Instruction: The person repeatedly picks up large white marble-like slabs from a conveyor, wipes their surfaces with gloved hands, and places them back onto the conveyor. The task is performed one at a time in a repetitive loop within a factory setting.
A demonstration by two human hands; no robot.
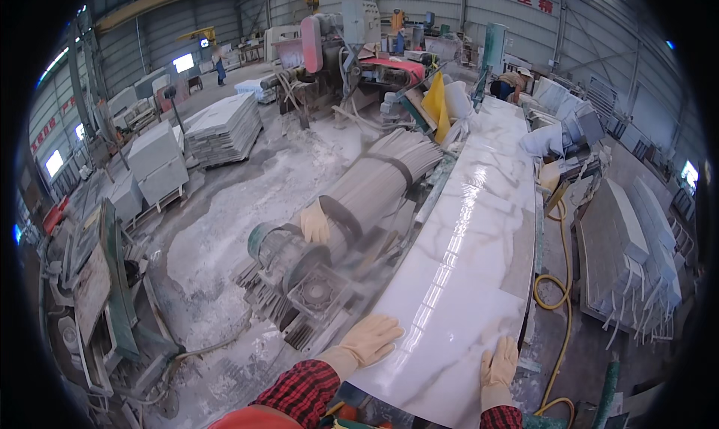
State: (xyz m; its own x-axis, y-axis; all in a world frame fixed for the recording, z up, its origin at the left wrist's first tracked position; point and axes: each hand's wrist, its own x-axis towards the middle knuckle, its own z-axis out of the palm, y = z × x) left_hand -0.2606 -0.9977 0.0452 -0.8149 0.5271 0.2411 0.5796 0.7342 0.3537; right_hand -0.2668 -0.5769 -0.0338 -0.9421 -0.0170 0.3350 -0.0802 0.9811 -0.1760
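A long, polished white stone slab (pixel 449 279) with faint grey veins runs away from me, a strip of lamp reflections down its surface. My left hand (pixel 372 339), in a cream rubber glove, rests palm down on the slab's near left edge with its fingers stretched out. At the near right edge my right hand (pixel 499 363), gloved the same way, lies on the slab with fingers pointing forward. Neither hand grips anything. Red-and-black checked sleeves cover both forearms.
Left of the slab lie a dusty motor (pixel 288 253), a loose cream glove (pixel 314 221) and a bundle of long strips (pixel 382 171). A yellow hose (pixel 567 279) coils on the right, beside leaning slabs (pixel 622 242). A co-worker (pixel 513 83) bends near the slab's far end.
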